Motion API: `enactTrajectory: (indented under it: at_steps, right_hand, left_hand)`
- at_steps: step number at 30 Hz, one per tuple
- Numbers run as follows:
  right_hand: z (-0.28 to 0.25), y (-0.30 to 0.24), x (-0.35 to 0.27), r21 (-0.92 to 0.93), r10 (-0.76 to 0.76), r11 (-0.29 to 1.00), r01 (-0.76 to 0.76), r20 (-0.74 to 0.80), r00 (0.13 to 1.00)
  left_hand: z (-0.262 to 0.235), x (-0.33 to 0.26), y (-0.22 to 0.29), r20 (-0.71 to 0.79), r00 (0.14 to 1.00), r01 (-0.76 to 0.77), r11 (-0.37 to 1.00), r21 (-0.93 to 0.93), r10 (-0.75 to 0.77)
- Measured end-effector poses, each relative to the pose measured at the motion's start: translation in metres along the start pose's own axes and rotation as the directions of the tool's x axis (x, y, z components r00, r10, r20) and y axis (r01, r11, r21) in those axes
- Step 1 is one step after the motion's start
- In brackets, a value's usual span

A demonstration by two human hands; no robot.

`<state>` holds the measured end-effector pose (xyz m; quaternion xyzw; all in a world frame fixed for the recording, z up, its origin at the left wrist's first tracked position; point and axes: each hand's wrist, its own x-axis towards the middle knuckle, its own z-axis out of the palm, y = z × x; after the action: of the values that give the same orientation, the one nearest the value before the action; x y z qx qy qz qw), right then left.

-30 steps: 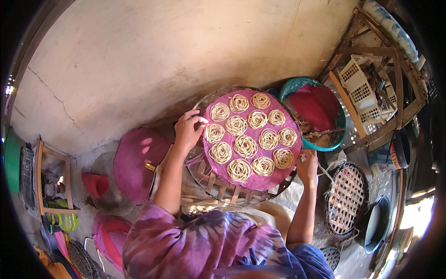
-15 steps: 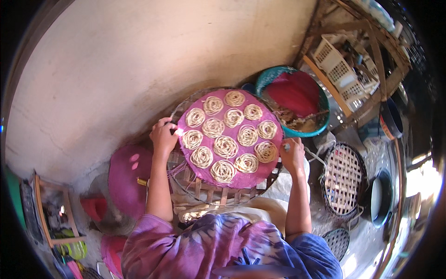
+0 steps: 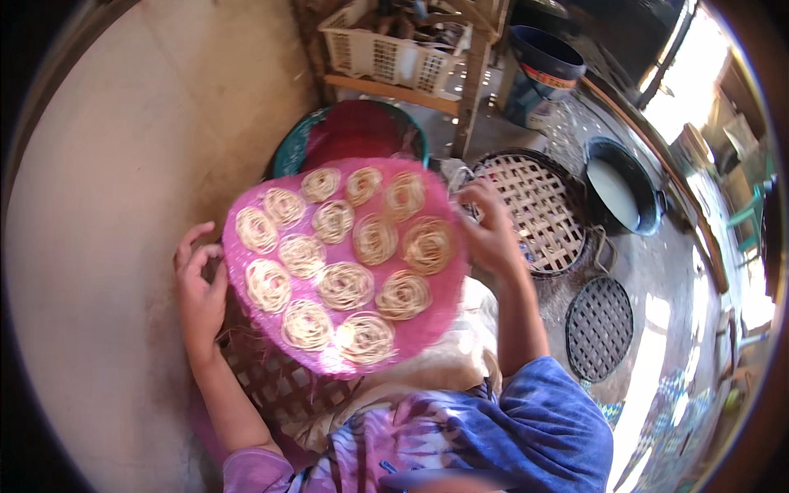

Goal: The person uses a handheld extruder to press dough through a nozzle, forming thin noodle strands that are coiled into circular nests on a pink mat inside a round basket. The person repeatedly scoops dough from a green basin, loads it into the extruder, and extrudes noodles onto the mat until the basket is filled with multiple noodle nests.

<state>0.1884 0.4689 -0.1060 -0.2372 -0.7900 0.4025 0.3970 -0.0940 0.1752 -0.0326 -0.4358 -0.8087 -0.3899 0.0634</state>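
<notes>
Twelve pale coiled noodle nests (image 3: pixel 345 285) lie on a round pink woven tray (image 3: pixel 427 329), held tilted above the person's lap. The left hand (image 3: pixel 200 292) grips its left rim and the right hand (image 3: pixel 491 234) clasps the right rim. More tilt could slide the nests off. Just behind stands a teal basin (image 3: pixel 289 148); at the right lies a round bamboo lattice tray (image 3: pixel 538 209), close enough to catch the rim.

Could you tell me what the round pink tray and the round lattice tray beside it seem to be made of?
The pink tray looks like fine woven mesh or cloth, matte; blur leaves this open. Pale coiled noodle nests lie on it. The lattice tray looks like woven bamboo strips in a dark rim: flat tan slats cross with gaps.
</notes>
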Motion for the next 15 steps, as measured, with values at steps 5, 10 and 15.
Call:
enactTrajectory:
  at_steps: [5,10,15]
  right_hand:
    - [-0.165,0.069,-0.009,-0.010,0.203,0.978,-0.209,-0.190,0.961]
    - [-0.271,0.173,-0.033,-0.113,0.369,0.895,-0.431,-0.355,0.859]
    - [-0.308,0.285,-0.043,-0.430,0.384,0.658,-0.618,-0.514,0.767]
  left_hand:
    - [0.151,0.083,0.062,0.050,0.892,-0.443,0.891,-0.099,0.449]
    - [0.355,0.121,0.112,0.366,0.869,-0.234,0.929,-0.288,0.332]
    - [0.506,0.104,0.147,0.516,0.854,-0.041,0.997,-0.065,0.069]
